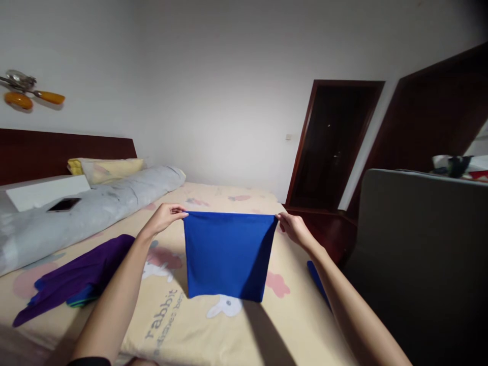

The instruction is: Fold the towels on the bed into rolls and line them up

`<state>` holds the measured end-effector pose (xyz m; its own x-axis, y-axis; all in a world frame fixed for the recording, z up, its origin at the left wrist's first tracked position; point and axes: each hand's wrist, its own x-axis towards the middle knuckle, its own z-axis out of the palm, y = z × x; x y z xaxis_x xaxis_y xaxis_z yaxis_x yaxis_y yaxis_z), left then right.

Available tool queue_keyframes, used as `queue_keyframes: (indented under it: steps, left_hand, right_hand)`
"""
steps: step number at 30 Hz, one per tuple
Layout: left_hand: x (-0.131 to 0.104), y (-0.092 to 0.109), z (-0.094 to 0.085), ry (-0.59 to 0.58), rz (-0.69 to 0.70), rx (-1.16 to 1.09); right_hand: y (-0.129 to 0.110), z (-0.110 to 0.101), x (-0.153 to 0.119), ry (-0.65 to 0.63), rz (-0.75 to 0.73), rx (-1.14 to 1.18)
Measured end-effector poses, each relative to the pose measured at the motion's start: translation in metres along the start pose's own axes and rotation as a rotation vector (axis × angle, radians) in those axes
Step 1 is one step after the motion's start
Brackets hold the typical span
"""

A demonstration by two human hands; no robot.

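A blue cloth (229, 254) hangs stretched between my two hands above the bed. My left hand (164, 218) pinches its upper left corner, and my right hand (293, 227) pinches the upper right corner. Its lower edge hangs down close to the printed bed sheet (202, 340); whether it touches cannot be made out. Left of my left forearm lies a crumpled purple cloth (87, 269) with blue and green parts under it. Another blue piece of fabric (318, 282) rests by the bed's right edge, partly hidden behind my right forearm.
A long grey rolled bedding (133, 195) lies along the headboard side, with a phone (64, 204) and a white box (49, 190) on it. Beyond is a yellow pillow (110, 170). A dark grey panel (415, 254) stands at the right, and a dark door (331, 147) is at the back.
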<state>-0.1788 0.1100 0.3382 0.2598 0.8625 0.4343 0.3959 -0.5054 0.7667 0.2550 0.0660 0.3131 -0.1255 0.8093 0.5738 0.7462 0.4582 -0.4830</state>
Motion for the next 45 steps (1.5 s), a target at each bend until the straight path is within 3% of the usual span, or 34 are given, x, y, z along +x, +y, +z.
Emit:
queue_keyframes:
  steps: [5,9,17,21,24,27,32,36,40,45]
  left_hand:
    - [0.015,-0.013,-0.001,0.024,0.034,0.076]
    - [0.033,-0.027,0.0,0.122,0.016,0.038]
    - [0.079,-0.041,0.022,0.252,-0.05,-0.134]
    - [0.08,-0.049,0.027,0.32,-0.04,-0.188]
    - [0.05,-0.06,0.029,0.331,-0.035,-0.182]
    - [-0.004,-0.078,0.039,0.273,-0.066,-0.133]
    - [-0.112,-0.118,0.074,0.006,-0.201,0.05]
    - [-0.177,-0.145,0.103,-0.214,-0.328,0.121]
    - [-0.209,-0.158,0.112,-0.298,-0.343,0.231]
    - [-0.219,-0.158,0.111,-0.388,-0.304,0.354]
  right_hand:
    - [0.006,0.006,0.019,0.001,0.037,0.075]
    - [0.011,0.016,0.039,0.016,0.097,0.198]
    - [0.022,0.048,0.086,0.176,0.249,0.567]
    - [0.03,0.054,0.084,0.209,0.228,0.664]
    - [0.033,0.057,0.056,0.16,0.207,0.681]
    - [0.034,0.063,0.004,0.055,0.205,0.665]
    - [0.038,0.088,-0.107,-0.274,0.242,0.622]
    - [0.046,0.115,-0.18,-0.456,0.323,0.588]
    - [0.051,0.129,-0.221,-0.471,0.37,0.489]
    - [0.048,0.13,-0.239,-0.535,0.281,0.287]
